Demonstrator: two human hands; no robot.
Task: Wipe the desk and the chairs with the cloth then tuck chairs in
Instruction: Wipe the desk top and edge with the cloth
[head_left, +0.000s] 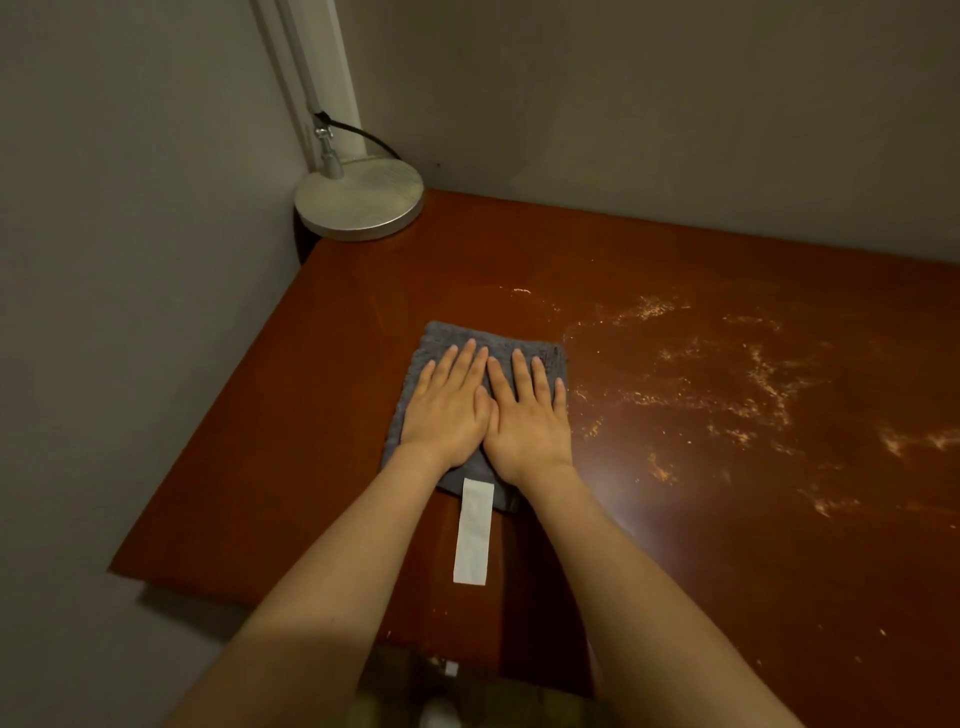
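Observation:
A grey folded cloth (540, 351) lies flat on the reddish-brown desk (675, 545), left of the middle. My left hand (447, 402) and my right hand (527, 415) press down on it side by side, fingers straight and pointing away from me, thumbs touching. A long white label (472, 532) trails from the cloth's near edge toward me. No chair can be made out in this view.
A round silver lamp base (359, 203) with a black cable stands in the far left corner against the grey walls. Streaky shiny marks (727, 384) spread over the desk to the right of the cloth. The desk's left edge runs close to the wall.

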